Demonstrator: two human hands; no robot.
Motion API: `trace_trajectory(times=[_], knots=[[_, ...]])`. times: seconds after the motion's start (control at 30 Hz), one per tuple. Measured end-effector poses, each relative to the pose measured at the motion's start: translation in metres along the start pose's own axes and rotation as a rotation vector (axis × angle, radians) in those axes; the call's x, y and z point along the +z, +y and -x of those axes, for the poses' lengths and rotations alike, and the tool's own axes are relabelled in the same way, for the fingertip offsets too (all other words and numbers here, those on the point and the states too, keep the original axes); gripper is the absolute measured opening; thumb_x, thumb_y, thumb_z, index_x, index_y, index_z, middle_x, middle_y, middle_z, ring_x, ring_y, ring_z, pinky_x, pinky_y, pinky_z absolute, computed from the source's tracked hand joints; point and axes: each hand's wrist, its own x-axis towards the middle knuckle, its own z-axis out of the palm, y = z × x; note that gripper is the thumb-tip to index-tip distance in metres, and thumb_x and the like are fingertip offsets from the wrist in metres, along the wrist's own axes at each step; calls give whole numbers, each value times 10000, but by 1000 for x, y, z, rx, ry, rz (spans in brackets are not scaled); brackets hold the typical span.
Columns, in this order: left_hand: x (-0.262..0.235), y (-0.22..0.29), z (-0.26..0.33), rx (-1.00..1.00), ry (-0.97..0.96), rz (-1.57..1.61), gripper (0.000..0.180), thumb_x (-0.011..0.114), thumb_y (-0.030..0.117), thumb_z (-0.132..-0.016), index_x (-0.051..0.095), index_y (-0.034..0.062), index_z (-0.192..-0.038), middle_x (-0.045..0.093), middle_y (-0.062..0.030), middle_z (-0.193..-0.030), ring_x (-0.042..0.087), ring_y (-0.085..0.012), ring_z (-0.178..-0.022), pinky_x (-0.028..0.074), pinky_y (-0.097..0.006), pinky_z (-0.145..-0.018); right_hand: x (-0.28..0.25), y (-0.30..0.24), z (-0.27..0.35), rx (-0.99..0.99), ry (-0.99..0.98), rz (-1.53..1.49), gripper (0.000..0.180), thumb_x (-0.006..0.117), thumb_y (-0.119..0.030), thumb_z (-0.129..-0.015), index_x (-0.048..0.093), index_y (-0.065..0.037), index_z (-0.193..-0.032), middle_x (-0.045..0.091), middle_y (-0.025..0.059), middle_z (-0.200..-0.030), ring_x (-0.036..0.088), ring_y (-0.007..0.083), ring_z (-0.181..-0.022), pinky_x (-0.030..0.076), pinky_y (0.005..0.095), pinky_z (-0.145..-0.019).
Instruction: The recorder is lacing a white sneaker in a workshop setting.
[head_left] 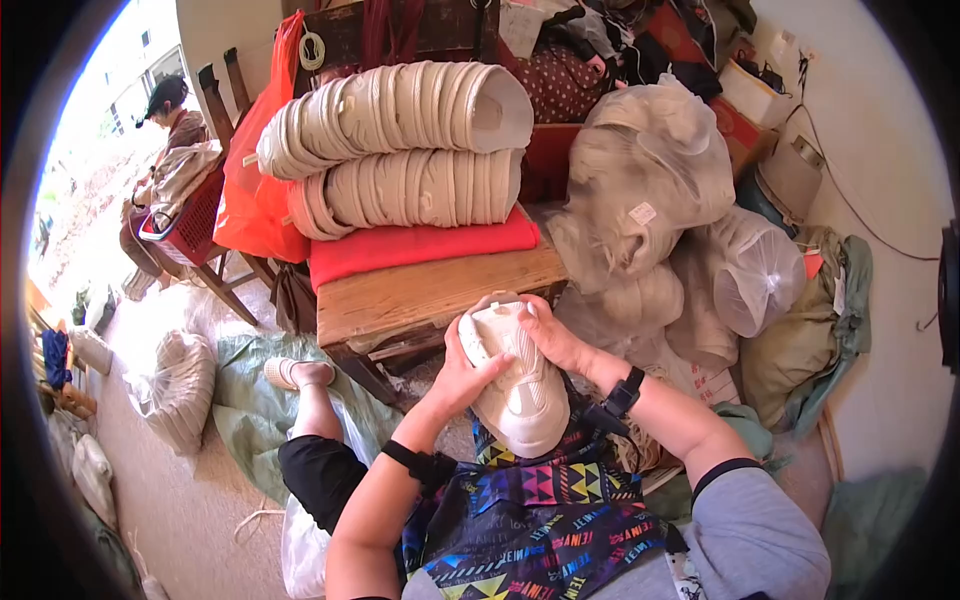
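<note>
A white shoe [515,375] is being held just below the middle of the frame, over the person's lap and a patterned apron [540,510]. Its long axis is running from upper left to lower right — one end is pointing up toward the wooden bench [430,290], the broader end down toward the apron, with the sole side turned up to the camera.

The left hand [462,378] is being wrapped around the shoe's left edge, fingers pressed on the sole. The right hand [553,338] is being closed over the upper end from the right. Both are clamped on the shoe, close together but not touching each other.

On the bench, a red cloth [420,245] is lying under two stacked rows of pale soles [400,145], nested on edge. At right of centre, clear plastic bags [650,170] are being piled up — pale shoe parts are showing through them, though their exact kind cannot be told. An orange bag [255,190] is hanging at the upper left of the bench. In the upper left of the frame another person [170,140] is sitting beside a red basket [195,220].
</note>
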Motion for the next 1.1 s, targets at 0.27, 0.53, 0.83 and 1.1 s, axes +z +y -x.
trace_trajectory(times=[0.27, 0.53, 0.83, 1.1], knots=[[10, -12, 3, 77, 100, 52, 1017, 732, 262, -834, -4, 31, -1497, 277, -184, -1480, 315, -279, -1375, 288, -413, -1133, 21, -6, -3, 65, 308, 216, 899, 571, -515, -914, 159, 66, -1463, 369, 303, -1427, 396, 362, -1346, 316, 378, -1114], [13, -6, 2, 89, 63, -5, 1054, 726, 238, -830, -65, 39, -1498, 266, -193, -1482, 303, -287, -1384, 281, -424, -1138, 21, 1, 4, -99, 335, 59, 589, 608, -277, -943, 330, 39, -1354, 528, 284, -1255, 566, 328, -1154, 454, 372, -962], [15, 5, 6, -74, 64, 74, 1087, 776, 257, -783, -13, 17, -1490, 262, -203, -1470, 310, -297, -1377, 284, -422, -1139, -8, 1, 28, 8, 59, -210, 869, 640, -519, -907, 214, -13, -1472, 483, 178, -1346, 461, 251, -1253, 373, 368, -1063], [0, -2, 11, -112, 119, -53, 1054, 736, 298, -839, -24, 42, -1522, 258, -190, -1496, 309, -282, -1372, 267, -400, -1141, -121, 117, 120, 496, 639, -206, 249, 627, -241, -935, 634, -31, -1068, 676, 55, -930, 653, 143, -821, 519, 276, -713]])
